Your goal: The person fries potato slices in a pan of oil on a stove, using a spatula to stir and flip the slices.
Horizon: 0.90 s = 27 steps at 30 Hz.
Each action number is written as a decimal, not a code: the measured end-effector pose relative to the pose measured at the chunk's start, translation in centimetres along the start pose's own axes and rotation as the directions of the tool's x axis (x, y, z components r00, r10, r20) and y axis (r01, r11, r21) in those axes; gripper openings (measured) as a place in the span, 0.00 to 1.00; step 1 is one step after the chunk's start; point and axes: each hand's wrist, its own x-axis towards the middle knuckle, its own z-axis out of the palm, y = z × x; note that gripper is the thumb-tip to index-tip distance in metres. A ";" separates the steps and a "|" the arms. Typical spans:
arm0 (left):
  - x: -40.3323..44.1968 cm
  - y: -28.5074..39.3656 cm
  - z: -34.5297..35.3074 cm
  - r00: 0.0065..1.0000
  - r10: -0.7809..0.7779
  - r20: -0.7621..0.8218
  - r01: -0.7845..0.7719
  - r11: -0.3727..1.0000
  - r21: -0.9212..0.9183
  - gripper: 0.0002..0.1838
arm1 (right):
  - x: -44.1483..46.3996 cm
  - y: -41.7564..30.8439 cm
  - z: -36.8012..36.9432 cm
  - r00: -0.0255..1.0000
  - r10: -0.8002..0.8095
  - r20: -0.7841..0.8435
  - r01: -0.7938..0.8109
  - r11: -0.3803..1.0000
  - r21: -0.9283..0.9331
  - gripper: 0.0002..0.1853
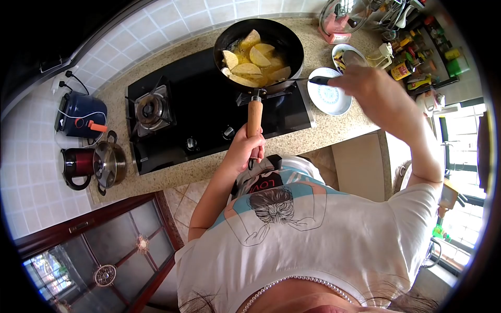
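My left hand (245, 148) is wrapped around the wooden handle (254, 117) of a black frying pan (223, 44) on the stove. Pale, half-round slices (246, 69) lie in the pan in bubbling yellow oil or liquid. My right hand (368, 88), a little blurred, grips the black handle (318, 80) of a spatula. Its thin metal shaft (297, 80) reaches over the pan's right rim, and its blade cannot be made out among the slices. Below the spatula handle sits a white patterned bowl (330, 98), with a smaller bowl of food (340, 51) behind it.
A second burner (151, 108) is on the left of the black cooktop (201, 117). Further left stand a lidded pot (110, 163), a dark red kettle (77, 166) and a blue appliance (86, 115). A glass lid (347, 18) and seasoning bottles (401, 71) are at the right.
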 end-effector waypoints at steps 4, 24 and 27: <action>0.1 -0.1 0.1 1.000 0.018 -0.004 -0.017 1.000 0.019 0.13 | -0.7 -2.2 2.9 0.996 -0.034 0.078 0.043 0.992 -0.121 0.21; 0.2 -0.1 -0.1 1.000 0.016 0.008 -0.016 1.000 0.017 0.12 | 1.2 2.2 2.4 0.900 0.271 -0.343 -0.239 0.962 0.132 0.12; 0.2 -0.1 -0.1 1.000 0.012 0.015 -0.012 1.000 0.019 0.12 | 2.6 3.5 4.3 0.892 0.294 -0.345 -0.272 0.956 0.112 0.11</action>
